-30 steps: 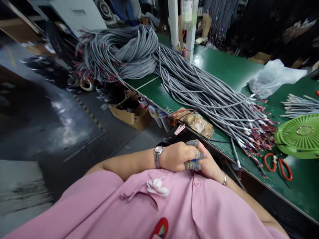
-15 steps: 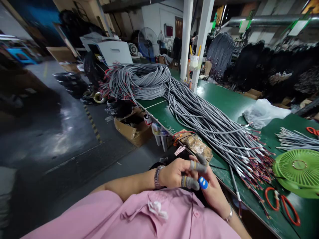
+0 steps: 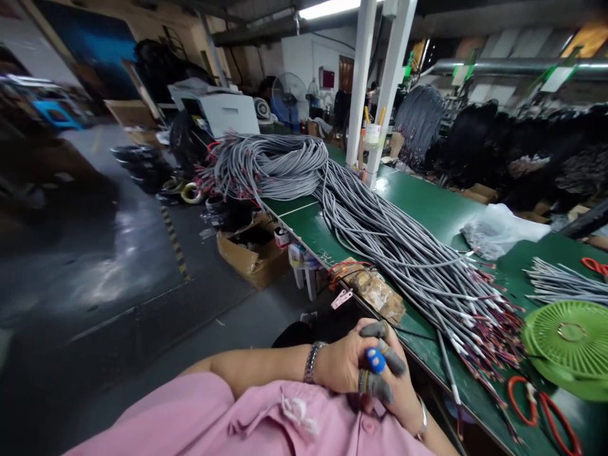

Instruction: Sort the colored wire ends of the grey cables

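My left hand (image 3: 339,366), with a metal watch at the wrist and grey covers on its fingertips, is closed against my right hand. My right hand (image 3: 401,389) wears a bracelet, and a blue cover with pale spots sits on one digit. Both hands are clasped together in front of my pink shirt, fingers overlapping; whether anything lies between them is hidden. Beyond them a brown taped packet (image 3: 375,291) rests at the edge of the green table (image 3: 413,193). A long bundle of grey cables (image 3: 394,228) stretches across the table, with stripped coloured wire ends toward the right.
At the right are a green fan (image 3: 570,335), red-handled scissors (image 3: 522,402), short grey cables (image 3: 560,278) and a clear plastic bag (image 3: 503,231). White posts (image 3: 361,82) rise behind the bundle. An open cardboard box (image 3: 254,253) stands on the floor.
Both hands have moved slightly down and closed more tightly around each other. The camera view has tilted up a little, so the surroundings appear lower. The cables lie as before.
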A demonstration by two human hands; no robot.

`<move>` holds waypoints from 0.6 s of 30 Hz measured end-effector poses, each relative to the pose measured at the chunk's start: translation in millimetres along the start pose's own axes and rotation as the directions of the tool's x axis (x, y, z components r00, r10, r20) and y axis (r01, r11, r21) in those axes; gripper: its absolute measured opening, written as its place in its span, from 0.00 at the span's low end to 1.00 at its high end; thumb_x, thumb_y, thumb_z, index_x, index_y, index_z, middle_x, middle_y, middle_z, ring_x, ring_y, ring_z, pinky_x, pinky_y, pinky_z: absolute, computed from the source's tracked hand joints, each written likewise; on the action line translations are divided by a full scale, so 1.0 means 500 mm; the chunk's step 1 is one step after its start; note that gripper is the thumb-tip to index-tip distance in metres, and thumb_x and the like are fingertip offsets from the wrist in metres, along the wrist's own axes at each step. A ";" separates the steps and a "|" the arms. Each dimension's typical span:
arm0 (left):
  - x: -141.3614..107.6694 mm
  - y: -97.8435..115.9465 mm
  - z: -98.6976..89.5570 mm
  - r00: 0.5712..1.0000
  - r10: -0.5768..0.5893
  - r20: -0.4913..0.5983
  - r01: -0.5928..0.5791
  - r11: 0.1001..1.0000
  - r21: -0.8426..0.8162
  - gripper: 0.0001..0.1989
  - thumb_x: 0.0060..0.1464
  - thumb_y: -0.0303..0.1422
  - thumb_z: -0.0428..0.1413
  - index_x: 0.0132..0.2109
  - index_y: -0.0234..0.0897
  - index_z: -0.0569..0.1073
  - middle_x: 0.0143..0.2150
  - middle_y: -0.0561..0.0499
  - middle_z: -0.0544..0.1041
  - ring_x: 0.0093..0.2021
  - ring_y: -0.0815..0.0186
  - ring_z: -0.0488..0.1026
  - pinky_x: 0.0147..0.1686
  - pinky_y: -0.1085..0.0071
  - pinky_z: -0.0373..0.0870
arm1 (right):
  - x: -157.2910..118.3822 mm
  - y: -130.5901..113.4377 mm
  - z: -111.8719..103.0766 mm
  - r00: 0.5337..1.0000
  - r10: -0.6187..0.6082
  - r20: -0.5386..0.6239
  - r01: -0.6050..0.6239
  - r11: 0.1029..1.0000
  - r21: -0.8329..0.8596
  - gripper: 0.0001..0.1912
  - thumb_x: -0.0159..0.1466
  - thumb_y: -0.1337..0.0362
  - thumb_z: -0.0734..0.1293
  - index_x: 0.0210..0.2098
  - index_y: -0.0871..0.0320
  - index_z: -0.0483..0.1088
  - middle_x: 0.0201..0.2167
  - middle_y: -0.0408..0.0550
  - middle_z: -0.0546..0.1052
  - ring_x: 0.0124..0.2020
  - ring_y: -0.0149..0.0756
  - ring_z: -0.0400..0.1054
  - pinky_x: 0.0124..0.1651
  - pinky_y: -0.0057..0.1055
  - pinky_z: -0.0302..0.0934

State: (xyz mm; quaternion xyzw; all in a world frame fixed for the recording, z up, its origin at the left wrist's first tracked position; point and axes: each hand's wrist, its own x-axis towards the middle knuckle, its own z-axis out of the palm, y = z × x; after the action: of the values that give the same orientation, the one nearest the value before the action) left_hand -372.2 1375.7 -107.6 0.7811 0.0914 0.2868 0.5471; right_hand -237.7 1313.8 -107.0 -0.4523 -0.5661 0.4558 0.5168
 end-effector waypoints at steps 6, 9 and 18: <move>-0.012 -0.031 -0.006 0.929 -0.260 0.262 0.348 0.853 -0.389 0.39 0.32 0.43 0.72 0.54 0.42 0.71 0.33 0.50 0.77 0.28 0.64 0.76 0.28 0.70 0.76 | 0.002 0.035 -0.015 0.998 0.015 -0.058 -0.019 0.998 -0.059 0.16 0.57 0.49 0.67 0.44 0.42 0.71 0.44 0.46 0.76 0.48 0.52 0.70 0.52 0.49 0.65; -0.024 -0.039 -0.049 0.940 -0.270 0.207 0.335 0.842 -0.424 0.42 0.34 0.38 0.72 0.58 0.42 0.66 0.33 0.50 0.78 0.28 0.65 0.76 0.29 0.71 0.75 | -0.009 0.071 -0.050 0.993 -0.024 -0.113 0.004 0.984 -0.176 0.16 0.58 0.50 0.67 0.46 0.36 0.69 0.42 0.44 0.77 0.44 0.55 0.72 0.50 0.57 0.66; -0.022 -0.143 -0.310 0.706 -0.202 -0.678 0.257 0.966 -0.020 0.20 0.59 0.39 0.54 0.52 0.29 0.68 0.38 0.43 0.78 0.37 0.65 0.76 0.41 0.67 0.73 | 0.068 0.008 -0.113 0.996 -0.069 -0.053 0.037 0.892 -0.451 0.20 0.59 0.55 0.68 0.51 0.36 0.68 0.43 0.47 0.77 0.45 0.56 0.73 0.52 0.60 0.65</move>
State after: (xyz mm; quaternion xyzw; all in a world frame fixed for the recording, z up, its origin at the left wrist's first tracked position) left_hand -453.9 1522.7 -139.7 0.6264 0.3906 0.4762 0.4777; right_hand -183.2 1350.9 -102.3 -0.5591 -0.6504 0.2829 0.4294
